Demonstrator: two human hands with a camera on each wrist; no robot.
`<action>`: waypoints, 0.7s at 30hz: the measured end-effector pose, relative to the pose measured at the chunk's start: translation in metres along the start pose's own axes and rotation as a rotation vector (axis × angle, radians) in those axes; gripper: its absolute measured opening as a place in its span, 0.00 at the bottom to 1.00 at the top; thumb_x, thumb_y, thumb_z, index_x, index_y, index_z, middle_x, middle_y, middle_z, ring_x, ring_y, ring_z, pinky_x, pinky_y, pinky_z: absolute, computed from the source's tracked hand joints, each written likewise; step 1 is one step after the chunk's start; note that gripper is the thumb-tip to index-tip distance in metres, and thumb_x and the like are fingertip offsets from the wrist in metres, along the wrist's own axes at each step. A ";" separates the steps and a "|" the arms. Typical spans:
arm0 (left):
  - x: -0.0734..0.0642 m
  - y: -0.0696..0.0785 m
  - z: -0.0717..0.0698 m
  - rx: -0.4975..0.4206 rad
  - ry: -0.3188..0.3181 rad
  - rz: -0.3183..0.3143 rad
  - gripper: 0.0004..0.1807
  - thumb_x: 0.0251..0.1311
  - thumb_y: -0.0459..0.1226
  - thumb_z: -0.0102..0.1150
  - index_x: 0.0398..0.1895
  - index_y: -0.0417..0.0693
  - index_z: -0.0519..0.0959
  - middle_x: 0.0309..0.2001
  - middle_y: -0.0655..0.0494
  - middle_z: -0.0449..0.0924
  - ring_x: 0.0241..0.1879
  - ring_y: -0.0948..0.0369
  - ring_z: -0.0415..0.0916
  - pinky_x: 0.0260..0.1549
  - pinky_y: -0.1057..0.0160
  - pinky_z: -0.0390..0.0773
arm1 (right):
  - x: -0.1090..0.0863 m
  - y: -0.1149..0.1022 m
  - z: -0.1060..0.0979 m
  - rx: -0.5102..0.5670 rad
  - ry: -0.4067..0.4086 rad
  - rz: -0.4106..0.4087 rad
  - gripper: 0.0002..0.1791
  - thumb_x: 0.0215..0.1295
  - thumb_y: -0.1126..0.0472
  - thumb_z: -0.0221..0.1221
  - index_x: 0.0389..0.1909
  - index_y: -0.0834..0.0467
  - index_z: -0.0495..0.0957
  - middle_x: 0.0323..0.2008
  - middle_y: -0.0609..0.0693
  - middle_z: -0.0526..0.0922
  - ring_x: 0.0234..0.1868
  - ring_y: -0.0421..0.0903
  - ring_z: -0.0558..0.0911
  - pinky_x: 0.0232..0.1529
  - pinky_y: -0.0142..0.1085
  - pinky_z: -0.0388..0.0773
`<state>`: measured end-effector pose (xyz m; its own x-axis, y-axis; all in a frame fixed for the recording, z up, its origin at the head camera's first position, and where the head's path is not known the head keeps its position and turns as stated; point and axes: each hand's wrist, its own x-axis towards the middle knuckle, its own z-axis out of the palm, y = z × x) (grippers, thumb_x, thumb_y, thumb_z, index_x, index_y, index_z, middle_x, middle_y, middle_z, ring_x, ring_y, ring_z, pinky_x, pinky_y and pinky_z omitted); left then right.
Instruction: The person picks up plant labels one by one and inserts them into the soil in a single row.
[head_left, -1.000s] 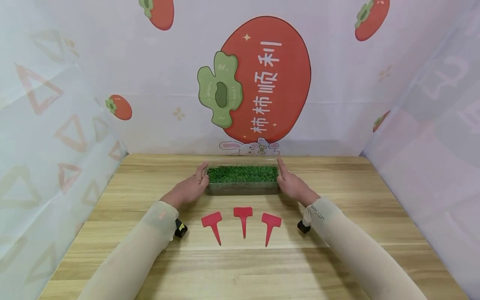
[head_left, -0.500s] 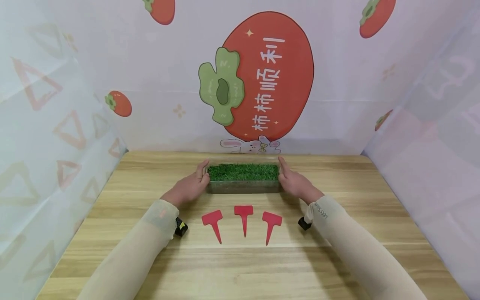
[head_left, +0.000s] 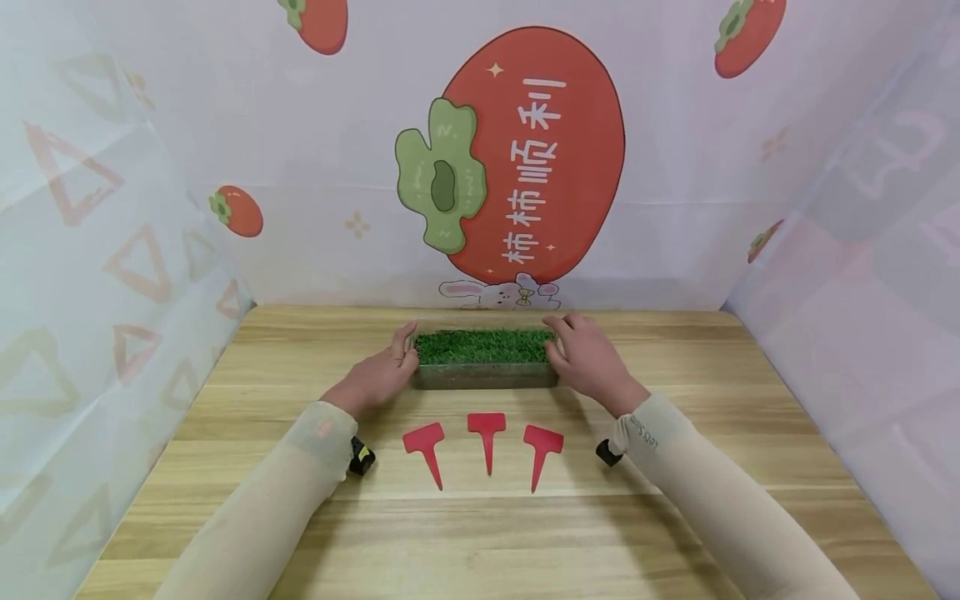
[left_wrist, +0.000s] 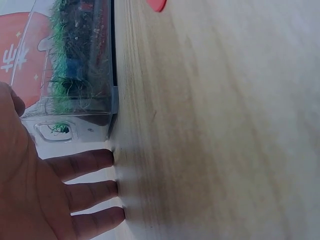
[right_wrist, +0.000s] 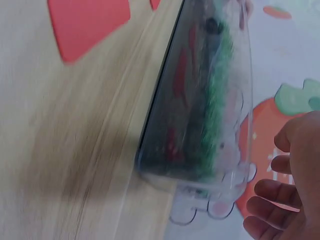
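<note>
A clear plastic box (head_left: 486,377) with green artificial grass (head_left: 486,345) inside stands near the back of the table. My left hand (head_left: 382,368) is at its left end. In the left wrist view the fingers (left_wrist: 85,166) are extended beside the box's end wall, which has a handle hole. Over at the right end, my right hand (head_left: 590,358) hangs with loosely bent fingers, close to the box's upper edge. In the right wrist view it shows apart from the box and holds nothing. Three red plant labels (head_left: 487,429) lie in front of the box.
The wooden table (head_left: 480,542) runs back to a printed cloth backdrop (head_left: 322,250) with persimmon pictures, and cloth sides flank it. Small black devices (head_left: 608,452) are strapped at both wrists.
My right hand has come off the box's right end and shifted up and slightly inward over it. The left hand, the box and the labels keep their places.
</note>
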<state>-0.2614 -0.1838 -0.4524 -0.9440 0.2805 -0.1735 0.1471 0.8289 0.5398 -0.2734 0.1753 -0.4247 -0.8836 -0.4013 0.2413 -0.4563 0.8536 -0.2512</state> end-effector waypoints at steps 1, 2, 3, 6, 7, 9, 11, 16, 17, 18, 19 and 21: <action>0.000 -0.001 0.000 0.002 0.000 0.001 0.34 0.77 0.55 0.20 0.80 0.69 0.26 0.78 0.45 0.54 0.73 0.43 0.60 0.66 0.40 0.65 | -0.001 -0.004 -0.001 0.001 0.010 -0.018 0.25 0.73 0.53 0.55 0.67 0.58 0.72 0.53 0.57 0.77 0.55 0.56 0.76 0.58 0.53 0.76; 0.001 -0.001 0.001 0.002 0.000 0.002 0.34 0.77 0.55 0.20 0.80 0.69 0.26 0.78 0.44 0.54 0.73 0.42 0.60 0.66 0.40 0.65 | -0.001 -0.007 -0.001 0.002 0.016 -0.036 0.25 0.72 0.53 0.56 0.66 0.58 0.73 0.52 0.57 0.78 0.54 0.55 0.77 0.57 0.52 0.76; 0.001 -0.002 0.001 0.001 0.000 0.004 0.34 0.77 0.55 0.20 0.80 0.69 0.26 0.78 0.44 0.54 0.73 0.42 0.60 0.66 0.39 0.66 | -0.002 -0.011 -0.002 0.003 0.024 -0.057 0.24 0.71 0.54 0.57 0.65 0.58 0.74 0.52 0.57 0.79 0.53 0.55 0.77 0.57 0.52 0.76; 0.002 -0.002 0.002 -0.003 -0.001 0.006 0.34 0.77 0.55 0.20 0.80 0.68 0.26 0.78 0.44 0.54 0.72 0.42 0.61 0.65 0.40 0.66 | -0.004 -0.020 -0.002 0.001 0.035 -0.116 0.24 0.70 0.55 0.59 0.64 0.60 0.75 0.51 0.57 0.80 0.52 0.54 0.78 0.56 0.51 0.77; 0.002 -0.002 0.002 -0.005 -0.002 0.007 0.34 0.77 0.55 0.20 0.80 0.68 0.26 0.78 0.44 0.54 0.72 0.42 0.61 0.65 0.40 0.66 | -0.005 -0.022 -0.002 0.000 0.037 -0.132 0.24 0.69 0.55 0.60 0.63 0.60 0.75 0.51 0.57 0.80 0.52 0.54 0.78 0.56 0.51 0.77; 0.002 -0.002 0.001 -0.011 -0.004 0.009 0.34 0.77 0.55 0.20 0.80 0.68 0.26 0.78 0.44 0.54 0.72 0.42 0.61 0.65 0.40 0.66 | -0.007 -0.027 -0.002 -0.008 0.031 -0.152 0.25 0.68 0.55 0.61 0.64 0.60 0.75 0.52 0.56 0.80 0.53 0.53 0.78 0.56 0.51 0.77; 0.002 -0.002 0.002 -0.012 -0.006 0.011 0.34 0.77 0.55 0.20 0.80 0.68 0.25 0.78 0.44 0.53 0.72 0.42 0.61 0.65 0.39 0.66 | -0.008 -0.031 -0.002 -0.014 0.021 -0.158 0.26 0.67 0.55 0.63 0.63 0.59 0.75 0.53 0.55 0.80 0.54 0.53 0.78 0.56 0.50 0.78; 0.002 -0.002 0.002 -0.008 -0.006 0.010 0.34 0.77 0.55 0.19 0.80 0.69 0.25 0.78 0.44 0.52 0.72 0.41 0.61 0.65 0.39 0.66 | -0.014 -0.041 -0.003 -0.012 -0.008 -0.168 0.25 0.66 0.55 0.64 0.62 0.59 0.77 0.52 0.54 0.80 0.51 0.50 0.78 0.54 0.47 0.79; 0.002 -0.002 0.002 -0.010 -0.006 0.010 0.34 0.77 0.55 0.19 0.80 0.69 0.25 0.78 0.44 0.51 0.72 0.41 0.61 0.65 0.39 0.66 | -0.015 -0.043 -0.003 -0.011 -0.014 -0.173 0.25 0.67 0.55 0.64 0.62 0.59 0.77 0.51 0.54 0.80 0.50 0.49 0.78 0.54 0.47 0.79; 0.002 -0.002 0.002 -0.010 -0.005 0.010 0.34 0.77 0.55 0.19 0.80 0.68 0.25 0.78 0.44 0.51 0.72 0.41 0.61 0.65 0.39 0.67 | -0.017 -0.044 -0.003 -0.014 -0.023 -0.178 0.24 0.67 0.54 0.63 0.62 0.59 0.77 0.50 0.53 0.80 0.50 0.49 0.78 0.53 0.46 0.79; 0.002 -0.002 0.002 -0.010 -0.002 0.008 0.34 0.77 0.55 0.20 0.80 0.68 0.25 0.78 0.44 0.51 0.72 0.41 0.61 0.65 0.39 0.67 | -0.019 -0.046 -0.003 -0.016 -0.033 -0.180 0.24 0.68 0.54 0.63 0.62 0.58 0.77 0.50 0.53 0.80 0.49 0.48 0.78 0.53 0.46 0.79; 0.001 -0.002 0.001 -0.011 0.000 0.005 0.34 0.77 0.55 0.20 0.80 0.67 0.26 0.78 0.45 0.52 0.72 0.41 0.61 0.65 0.39 0.66 | -0.023 -0.048 -0.003 -0.016 -0.054 -0.185 0.24 0.68 0.54 0.63 0.61 0.58 0.77 0.48 0.53 0.81 0.47 0.47 0.78 0.51 0.44 0.79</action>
<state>-0.2627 -0.1841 -0.4543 -0.9433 0.2846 -0.1709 0.1484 0.8220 0.5498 -0.2303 0.1442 -0.4157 -0.7892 -0.5687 0.2317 -0.6103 0.7685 -0.1922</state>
